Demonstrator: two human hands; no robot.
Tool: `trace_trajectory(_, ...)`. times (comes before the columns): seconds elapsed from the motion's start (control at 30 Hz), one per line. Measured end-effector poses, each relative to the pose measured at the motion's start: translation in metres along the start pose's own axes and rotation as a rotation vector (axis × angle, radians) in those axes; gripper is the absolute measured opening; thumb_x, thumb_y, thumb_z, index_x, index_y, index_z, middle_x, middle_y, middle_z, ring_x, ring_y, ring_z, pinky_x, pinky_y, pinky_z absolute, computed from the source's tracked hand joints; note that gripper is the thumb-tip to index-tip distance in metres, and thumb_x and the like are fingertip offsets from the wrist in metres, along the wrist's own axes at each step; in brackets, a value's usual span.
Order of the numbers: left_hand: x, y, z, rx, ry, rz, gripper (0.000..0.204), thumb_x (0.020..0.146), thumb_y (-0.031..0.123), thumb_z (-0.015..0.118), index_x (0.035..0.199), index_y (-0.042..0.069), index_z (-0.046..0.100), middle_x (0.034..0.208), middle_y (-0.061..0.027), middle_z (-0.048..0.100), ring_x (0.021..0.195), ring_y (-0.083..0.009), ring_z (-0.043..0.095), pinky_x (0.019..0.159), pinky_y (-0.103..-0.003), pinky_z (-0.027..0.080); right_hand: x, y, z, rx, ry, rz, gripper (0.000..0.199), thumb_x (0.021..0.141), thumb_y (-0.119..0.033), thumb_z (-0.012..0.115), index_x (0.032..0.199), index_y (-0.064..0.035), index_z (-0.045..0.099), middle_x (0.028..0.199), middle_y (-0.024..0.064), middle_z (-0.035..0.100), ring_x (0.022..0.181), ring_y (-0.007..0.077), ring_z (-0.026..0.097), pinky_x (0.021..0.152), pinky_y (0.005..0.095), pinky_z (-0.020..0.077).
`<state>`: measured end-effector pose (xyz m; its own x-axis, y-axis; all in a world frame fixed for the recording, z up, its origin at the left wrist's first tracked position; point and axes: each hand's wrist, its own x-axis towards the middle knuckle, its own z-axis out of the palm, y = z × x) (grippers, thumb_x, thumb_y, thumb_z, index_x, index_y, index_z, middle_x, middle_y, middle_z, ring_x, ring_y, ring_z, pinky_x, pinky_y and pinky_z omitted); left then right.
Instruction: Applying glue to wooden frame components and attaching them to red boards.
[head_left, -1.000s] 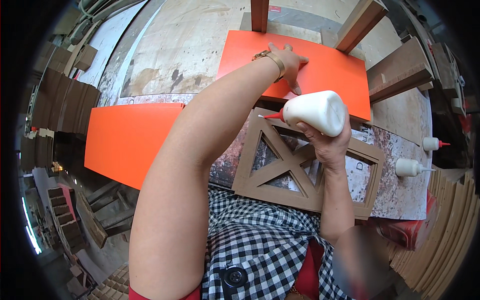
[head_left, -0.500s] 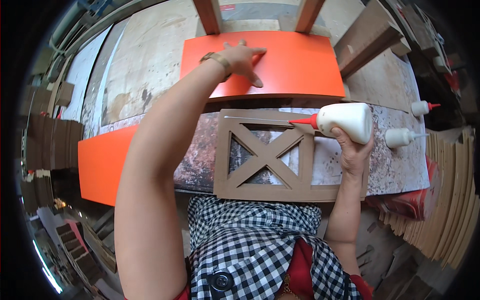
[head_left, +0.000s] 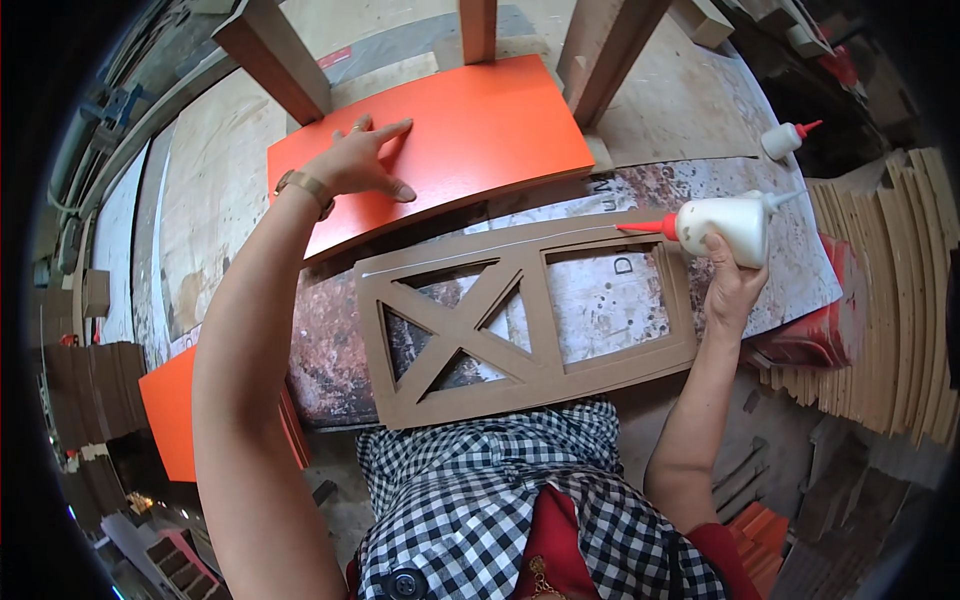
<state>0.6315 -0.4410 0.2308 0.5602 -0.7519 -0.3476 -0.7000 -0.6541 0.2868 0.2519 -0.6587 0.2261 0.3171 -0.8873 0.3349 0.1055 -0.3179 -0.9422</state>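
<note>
A worn, stained workbench (head_left: 330,350) stood in a cluttered workshop, its top mottled rust-brown and grey. Beyond its far edge lay pale, scuffed boards (head_left: 215,210), with three wooden posts (head_left: 275,60) rising at the top. Curved brown panels (head_left: 885,300) were stacked on edge at the right, and darker panels (head_left: 90,400) at the left. A spare bottle (head_left: 785,138) sat near the bench's far right corner. Daylight fell evenly; the floor (head_left: 760,450) below was dusty.

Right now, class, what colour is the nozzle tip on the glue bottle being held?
Red, on the white glue bottle in the right hand; head view.
</note>
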Motion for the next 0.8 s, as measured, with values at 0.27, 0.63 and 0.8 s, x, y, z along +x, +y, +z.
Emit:
trace_trajectory(0.27, -0.003, 0.002, -0.003, -0.011, -0.01, 0.002, 0.101, 0.049, 0.038, 0.085, 0.137, 0.03, 0.035, 0.145, -0.0218, 0.018, 0.131, -0.0436, 0.019, 0.103, -0.051, 0.028, 0.017, 0.003, -0.031, -0.051, 0.138, -0.035, 0.046, 0.069, 0.0, 0.072, 0.11, 0.0025, 0.053, 0.098, 0.0132, 0.061, 0.081, 0.0199, 0.061, 0.073, 0.0255, 0.0498)
trace_trajectory(0.63, -0.005, 0.006, -0.005, -0.038, -0.012, -0.008, 0.1, 0.05, 0.035, 0.085, 0.137, 0.029, 0.035, 0.145, -0.0215, 0.019, 0.132, -0.0391, 0.02, 0.105, -0.047, 0.027, 0.023, 0.005, -0.05, -0.065, 0.181, -0.009, 0.045, 0.069, 0.0, 0.072, 0.11, 0.0033, 0.052, 0.098, 0.0141, 0.061, 0.081, 0.0205, 0.061, 0.072, 0.0259, 0.0501)
trace_trajectory(0.8, -0.005, 0.009, -0.006, 0.001, -0.027, -0.013, 0.1, 0.051, 0.038, 0.085, 0.137, 0.029, 0.034, 0.144, -0.0219, 0.019, 0.132, -0.0375, 0.023, 0.104, -0.045, 0.028, 0.016, -0.005, -0.055, -0.036, 0.167, -0.017, 0.045, 0.069, 0.0, 0.071, 0.11, 0.0034, 0.052, 0.097, 0.0144, 0.061, 0.08, 0.0204, 0.062, 0.071, 0.0259, 0.0503)
